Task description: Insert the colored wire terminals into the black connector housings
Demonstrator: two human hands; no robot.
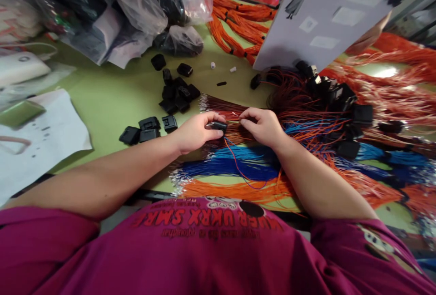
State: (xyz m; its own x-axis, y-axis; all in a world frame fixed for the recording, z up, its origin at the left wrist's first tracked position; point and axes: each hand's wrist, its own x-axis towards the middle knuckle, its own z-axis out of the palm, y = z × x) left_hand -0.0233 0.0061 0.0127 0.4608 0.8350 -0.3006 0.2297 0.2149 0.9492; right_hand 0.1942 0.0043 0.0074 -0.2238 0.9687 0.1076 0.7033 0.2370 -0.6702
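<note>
My left hand (196,130) is closed around a small black plastic connector (218,126), held just above the green table (112,100). My right hand (260,125) is pinched on thin wires at the end of a brown wire bundle (221,106), fingertips close to the connector. A red wire and a blue wire (238,168) trail from the connector toward me. Below the hands lie blue wire bundles (231,165) and orange wire bundles (235,190).
Loose black connectors (177,93) lie in a heap behind the left hand, a few more (145,130) to its left. Plastic bags (136,9) fill the back left. White paper (37,140) lies left. A grey card (327,13) stands at the back right above wired connectors (340,100).
</note>
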